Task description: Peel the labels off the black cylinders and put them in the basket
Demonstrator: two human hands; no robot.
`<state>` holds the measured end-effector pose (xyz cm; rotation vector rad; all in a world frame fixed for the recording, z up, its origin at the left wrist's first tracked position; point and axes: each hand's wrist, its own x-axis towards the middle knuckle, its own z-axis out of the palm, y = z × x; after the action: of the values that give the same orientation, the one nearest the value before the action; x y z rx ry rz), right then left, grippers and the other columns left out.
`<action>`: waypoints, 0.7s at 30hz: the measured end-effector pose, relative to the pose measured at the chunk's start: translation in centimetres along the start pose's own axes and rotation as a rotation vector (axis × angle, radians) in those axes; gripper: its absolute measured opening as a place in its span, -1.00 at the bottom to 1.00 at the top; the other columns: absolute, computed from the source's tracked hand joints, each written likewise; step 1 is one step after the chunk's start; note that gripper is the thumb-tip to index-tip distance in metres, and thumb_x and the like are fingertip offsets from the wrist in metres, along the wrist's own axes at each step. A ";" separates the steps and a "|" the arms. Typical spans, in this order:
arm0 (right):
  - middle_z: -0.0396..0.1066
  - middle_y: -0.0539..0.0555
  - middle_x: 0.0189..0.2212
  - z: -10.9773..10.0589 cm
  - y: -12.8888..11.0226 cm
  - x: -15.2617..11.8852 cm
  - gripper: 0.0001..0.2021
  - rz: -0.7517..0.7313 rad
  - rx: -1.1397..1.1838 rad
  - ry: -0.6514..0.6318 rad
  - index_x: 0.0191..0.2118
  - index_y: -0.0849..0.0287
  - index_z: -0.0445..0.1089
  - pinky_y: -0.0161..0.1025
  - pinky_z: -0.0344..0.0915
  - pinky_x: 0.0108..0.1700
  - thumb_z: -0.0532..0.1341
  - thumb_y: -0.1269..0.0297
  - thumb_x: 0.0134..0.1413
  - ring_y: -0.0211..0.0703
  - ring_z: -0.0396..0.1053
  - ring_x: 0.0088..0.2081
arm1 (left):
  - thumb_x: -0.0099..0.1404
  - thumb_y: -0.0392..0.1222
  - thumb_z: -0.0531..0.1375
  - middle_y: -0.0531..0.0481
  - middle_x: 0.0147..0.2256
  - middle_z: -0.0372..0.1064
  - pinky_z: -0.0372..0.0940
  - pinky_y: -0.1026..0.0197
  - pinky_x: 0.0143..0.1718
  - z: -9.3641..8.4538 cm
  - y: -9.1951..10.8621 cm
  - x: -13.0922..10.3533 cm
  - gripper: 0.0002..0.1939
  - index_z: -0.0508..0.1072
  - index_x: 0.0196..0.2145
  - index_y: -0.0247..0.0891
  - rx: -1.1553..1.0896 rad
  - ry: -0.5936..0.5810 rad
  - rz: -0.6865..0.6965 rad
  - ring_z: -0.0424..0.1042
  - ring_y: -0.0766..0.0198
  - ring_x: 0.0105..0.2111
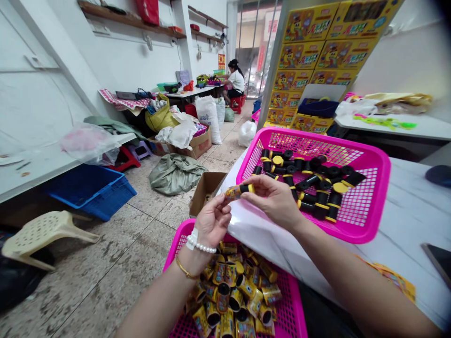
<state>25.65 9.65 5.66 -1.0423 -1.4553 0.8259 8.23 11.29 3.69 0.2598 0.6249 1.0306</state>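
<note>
The left hand [213, 223] pinches the lower left end of a small cylinder [237, 191] between thumb and fingers, palm turned up. The right hand [276, 197] pinches its other end, thumb below and fingertips above, at the yellow cap. The piece is held tilted above the bench [405, 202] edge; a printed yellow wrap shows on its left part and bare black beside the cap.

The step in hand looks like fitting or adjusting the wrap along the black body. As judged from this grip, the next move calls for both ends kept in line, with light finger pressure so the wrap does not crease.

On the bench, a far pink basket [382, 188] holds black cylinders [321, 206], many with yellow ends. Below and nearer, a near pink basket [299, 305] holds wrapped cylinders [222, 300]. Printed yellow sheets [394, 279] lie at near right.
</note>
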 end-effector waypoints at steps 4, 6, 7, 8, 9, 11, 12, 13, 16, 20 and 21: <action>0.54 0.07 -0.30 -0.1 0.0 -0.1 -0.67 -0.007 -0.019 0.022 -0.13 0.13 0.54 -0.09 0.46 -0.15 0.45 0.18 -0.06 -0.09 0.49 -0.28 | 0.09 -0.28 0.41 -0.06 -0.25 0.46 0.18 0.46 -0.64 -1.0 0.3 -1.1 -0.69 0.50 -0.20 -0.35 0.227 -0.026 0.161 0.36 0.46 -0.49; 0.53 0.05 -0.35 0.4 0.1 -0.4 -0.68 -0.053 -0.090 -0.032 -0.13 0.11 0.57 -0.17 0.43 -0.27 0.46 0.18 -0.07 -0.16 0.44 -0.36 | 0.01 -0.21 0.47 -0.06 -0.24 0.47 0.28 0.39 -0.53 -1.7 0.7 -1.4 -0.53 0.49 -0.12 -0.29 0.349 -0.090 0.186 0.44 0.36 -0.40; 0.52 0.04 -0.34 0.7 0.2 -0.6 -0.69 -0.091 -0.120 -0.064 -0.13 0.08 0.58 -0.22 0.40 -0.33 0.45 0.19 -0.05 -0.19 0.41 -0.38 | -0.01 -0.19 0.49 -0.07 -0.26 0.47 0.32 0.35 -0.49 -2.0 0.8 -1.4 -0.50 0.49 -0.11 -0.28 0.398 -0.133 0.171 0.46 0.31 -0.39; 0.51 0.05 -0.30 1.1 0.3 -0.8 -0.70 -0.132 -0.141 -0.096 -0.11 0.05 0.59 -0.25 0.38 -0.37 0.44 0.20 -0.02 -0.22 0.39 -0.39 | -0.02 -0.17 0.49 -0.07 -0.30 0.48 0.33 0.32 -0.47 -2.4 1.0 -1.5 -0.50 0.50 -0.11 -0.29 0.438 -0.171 0.151 0.46 0.29 -0.40; 0.50 0.06 -0.25 1.4 0.5 -0.9 -0.71 -0.170 -0.156 -0.127 -0.08 0.02 0.58 -0.27 0.37 -0.38 0.42 0.20 0.02 -0.24 0.38 -0.38 | -0.02 -0.17 0.49 -0.06 -0.34 0.48 0.33 0.30 -0.46 -2.7 1.0 -1.5 -0.52 0.51 -0.14 -0.31 0.464 -0.194 0.137 0.45 0.30 -0.43; 0.46 0.07 -0.17 1.7 0.8 -1.2 -0.71 -0.226 -0.191 -0.187 -0.03 -0.03 0.56 -0.28 0.39 -0.35 0.37 0.22 0.09 -0.24 0.39 -0.32 | -0.04 -0.18 0.50 -0.03 -0.42 0.47 0.32 0.30 -0.46 -3.1 0.9 -1.6 -0.57 0.53 -0.21 -0.34 0.488 -0.182 0.148 0.41 0.35 -0.49; 0.45 0.08 -0.16 1.7 0.9 -1.2 -0.70 -0.243 -0.216 -0.212 0.00 -0.04 0.54 -0.27 0.41 -0.32 0.35 0.23 0.12 -0.22 0.41 -0.29 | -0.06 -0.18 0.51 -0.02 -0.44 0.46 0.30 0.31 -0.46 -3.2 0.7 -1.5 -0.58 0.54 -0.23 -0.35 0.492 -0.161 0.164 0.39 0.37 -0.51; 0.45 0.08 -0.18 1.7 1.1 -1.3 -0.69 -0.257 -0.247 -0.229 0.02 -0.04 0.53 -0.25 0.42 -0.28 0.34 0.24 0.13 -0.20 0.42 -0.26 | -0.07 -0.18 0.51 -0.01 -0.46 0.45 0.28 0.33 -0.47 -3.2 0.6 -1.5 -0.58 0.55 -0.26 -0.36 0.496 -0.141 0.178 0.38 0.38 -0.53; 0.48 0.07 -0.25 1.4 1.4 -1.3 -0.63 -0.240 -0.300 -0.237 0.09 0.01 0.47 -0.21 0.45 -0.21 0.33 0.25 0.15 -0.18 0.46 -0.26 | -0.08 -0.14 0.52 0.01 -0.52 0.42 0.22 0.36 -0.51 -2.7 0.2 -1.1 -0.61 0.56 -0.32 -0.38 0.521 -0.143 0.185 0.33 0.42 -0.57; 0.50 0.07 -0.28 1.2 1.5 -1.2 -0.71 -0.235 -0.286 -0.237 -0.02 0.10 0.49 -0.21 0.48 -0.20 0.35 0.23 0.13 -0.17 0.48 -0.29 | -0.01 -0.02 0.48 -0.03 -0.53 0.42 0.22 0.35 -0.54 -2.6 0.6 -0.5 -0.57 0.55 -0.29 -0.37 0.549 -0.235 0.107 0.37 0.36 -0.58; 0.50 0.09 -0.26 1.3 1.6 -1.2 -0.75 -0.264 -0.298 -0.239 -0.06 0.11 0.51 -0.20 0.49 -0.20 0.34 0.23 0.13 -0.16 0.48 -0.27 | 0.02 0.02 0.46 -0.05 -0.50 0.44 0.23 0.34 -0.56 -2.9 0.8 -0.5 -0.55 0.55 -0.23 -0.36 0.547 -0.246 0.063 0.39 0.34 -0.57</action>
<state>24.64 9.22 3.55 -0.9631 -1.9163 0.5677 5.76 11.09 1.98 0.8770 0.6674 0.8533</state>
